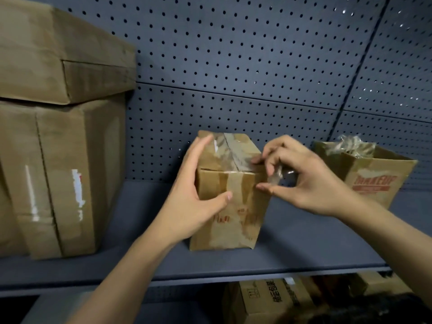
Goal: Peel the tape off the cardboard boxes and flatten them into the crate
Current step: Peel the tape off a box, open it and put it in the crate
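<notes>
A small cardboard box (233, 218) stands upright on a grey-blue shelf (304, 249), near the middle of the view and a little in from the front edge. Its top flaps are closed, and clear tape (230, 157) runs along the seam on top. A paler strip continues down the front face, above some blurred red handwriting.

The left hand (191, 197) grasps the box by its left side, with the fingers laid over the top left corner and the thumb pressed against the front face. The right hand (304, 178) is at the top right edge of the box, its fingers curled. It pinches a crumpled, shiny end of the tape between thumb and fingers, and 1 fingertip touches the tape on the lid.

Behind the shelf is a dark pegboard wall (233, 66). At the far left, 2 large brown boxes are stacked: the lower large box (58, 183) carries a blurred label, and the upper large box (46, 54) overhangs it slightly. To the right of the hands, well apart from the small box, stands an open box (378, 183) with red print on its front and a wad of crumpled clear film (353, 146) showing at its mouth. Below the shelf's front edge, more printed cartons (268, 300) sit on a lower level, partly in shadow.
</notes>
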